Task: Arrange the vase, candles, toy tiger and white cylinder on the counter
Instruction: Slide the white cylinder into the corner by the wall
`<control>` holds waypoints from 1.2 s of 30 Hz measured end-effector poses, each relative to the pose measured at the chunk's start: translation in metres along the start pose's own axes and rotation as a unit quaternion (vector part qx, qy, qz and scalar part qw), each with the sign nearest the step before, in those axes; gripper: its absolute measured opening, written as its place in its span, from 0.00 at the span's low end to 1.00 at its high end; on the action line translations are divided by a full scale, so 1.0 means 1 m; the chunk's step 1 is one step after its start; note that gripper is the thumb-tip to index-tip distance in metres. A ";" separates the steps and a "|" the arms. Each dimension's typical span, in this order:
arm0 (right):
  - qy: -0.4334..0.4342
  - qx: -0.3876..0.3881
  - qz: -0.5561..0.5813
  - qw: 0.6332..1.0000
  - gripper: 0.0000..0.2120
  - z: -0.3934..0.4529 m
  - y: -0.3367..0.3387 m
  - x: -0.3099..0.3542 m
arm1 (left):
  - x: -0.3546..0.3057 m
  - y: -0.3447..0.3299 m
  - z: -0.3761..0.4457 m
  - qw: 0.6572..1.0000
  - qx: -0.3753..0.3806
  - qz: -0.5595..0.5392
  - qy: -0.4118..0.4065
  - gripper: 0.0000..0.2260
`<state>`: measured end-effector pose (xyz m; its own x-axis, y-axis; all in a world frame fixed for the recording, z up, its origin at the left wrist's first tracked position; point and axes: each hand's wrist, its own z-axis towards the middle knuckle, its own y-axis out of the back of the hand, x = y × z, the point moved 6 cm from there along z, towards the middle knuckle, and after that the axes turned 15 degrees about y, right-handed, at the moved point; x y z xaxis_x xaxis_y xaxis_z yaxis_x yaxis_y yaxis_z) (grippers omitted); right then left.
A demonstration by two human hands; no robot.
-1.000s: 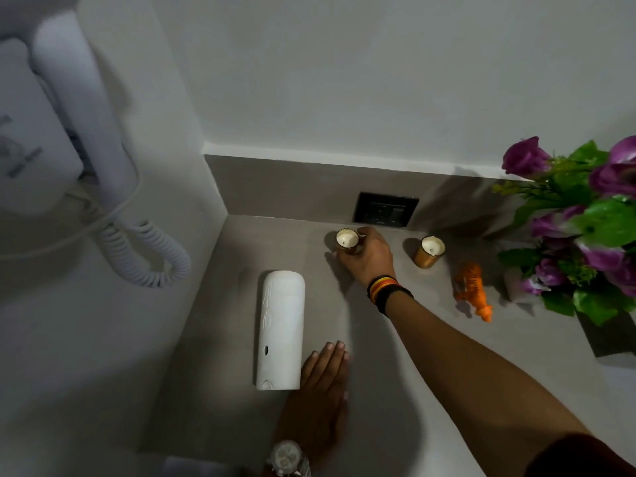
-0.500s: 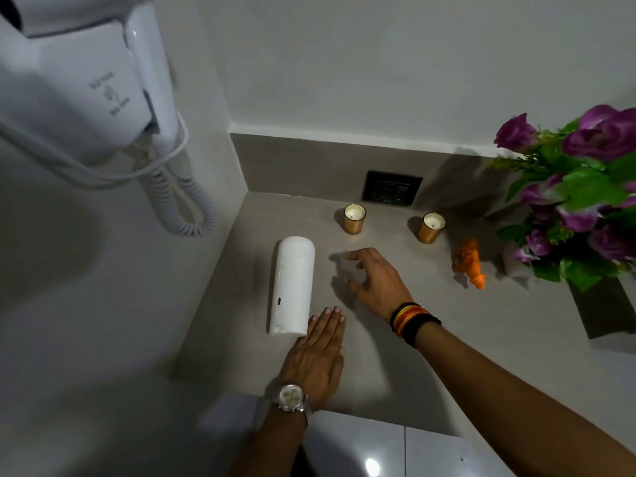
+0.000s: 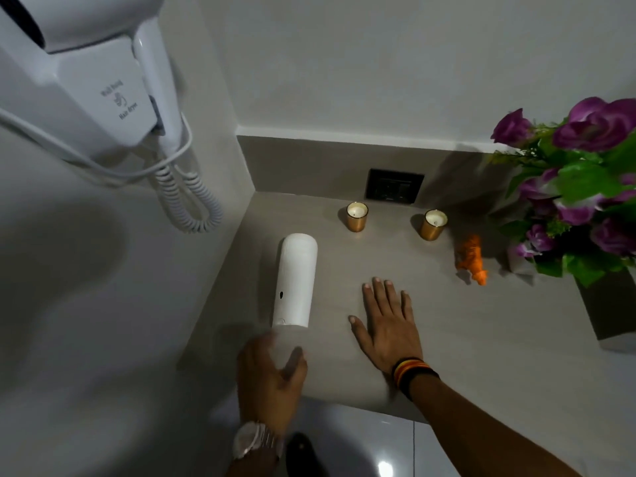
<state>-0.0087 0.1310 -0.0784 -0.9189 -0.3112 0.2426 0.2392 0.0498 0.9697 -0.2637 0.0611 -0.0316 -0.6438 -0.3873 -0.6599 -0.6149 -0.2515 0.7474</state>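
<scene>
White cylinder (image 3: 296, 280) lies near counter (image 3: 481, 339) edge, both hands empty

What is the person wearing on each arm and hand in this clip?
Both forearms are bare, no sleeves showing and no gloves. The left hand has a silver-toned metal wristwatch with a link band. The right hand has stacked wristbands in black, yellow, orange and red.

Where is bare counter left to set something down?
Free: between the white cylinder and toy tiger, ahead of the right hand; also right of that hand. Crowded: the right back corner around the vase.
</scene>
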 end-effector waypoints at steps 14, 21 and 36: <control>0.001 0.004 0.010 1.000 0.36 0.000 0.004 0.000 | -0.061 -0.015 0.069 0.992 -0.026 -0.101 0.071 0.31; -0.003 -0.001 0.014 1.000 0.36 0.001 0.007 0.000 | -0.115 0.020 0.162 0.980 -0.027 -0.192 0.049 0.29; -0.015 -0.001 0.029 0.999 0.35 0.003 0.002 -0.004 | -0.227 0.010 0.276 0.996 0.016 0.019 -0.086 0.34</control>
<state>-0.0054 0.1354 -0.0770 -0.9125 -0.2787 0.2995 0.2933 0.0648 0.9538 -0.2495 0.3918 0.1051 -0.7336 -0.2381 -0.6365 -0.6008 -0.2108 0.7712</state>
